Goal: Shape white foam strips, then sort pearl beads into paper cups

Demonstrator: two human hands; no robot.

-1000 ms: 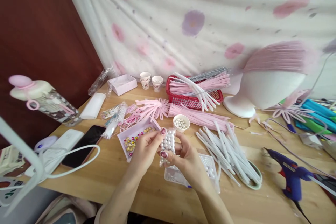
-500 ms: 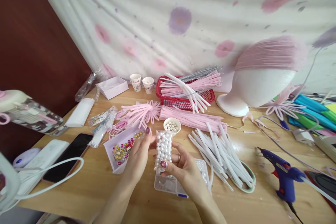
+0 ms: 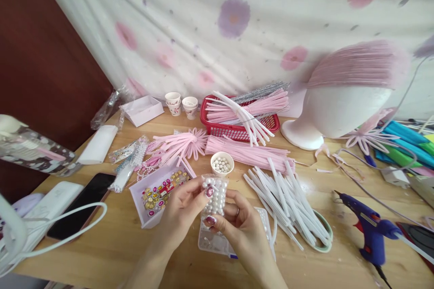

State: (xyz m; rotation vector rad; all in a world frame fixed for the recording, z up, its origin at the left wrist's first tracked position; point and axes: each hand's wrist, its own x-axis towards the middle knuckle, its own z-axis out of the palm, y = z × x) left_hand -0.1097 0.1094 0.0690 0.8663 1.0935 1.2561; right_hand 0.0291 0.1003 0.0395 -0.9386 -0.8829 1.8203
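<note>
Between my two hands is a small clear bag of white pearl beads (image 3: 214,196). My left hand (image 3: 185,205) pinches its upper left side with thumb and fingers. My right hand (image 3: 237,223) grips the lower right side, thumb in front and fingers behind. Under the hands lies a clear plastic bead case (image 3: 212,243), partly hidden by them. Just beyond the bag stands a paper cup of pearl beads (image 3: 222,163). Left of my left hand, a white box (image 3: 145,221) holds gold and magenta gems.
Pink pipe cleaners (image 3: 249,151) and white pipe cleaners (image 3: 281,198) lie beyond and to the right. A red basket (image 3: 233,133) stands behind them. To the right are a blue glue gun (image 3: 368,226) and a white foam head (image 3: 346,108). A phone (image 3: 81,205) lies left.
My left hand has moved right onto the front of the bag, its thumb now pressing the bag's upper part. My right hand still grips the lower part. The view has shifted slightly.
</note>
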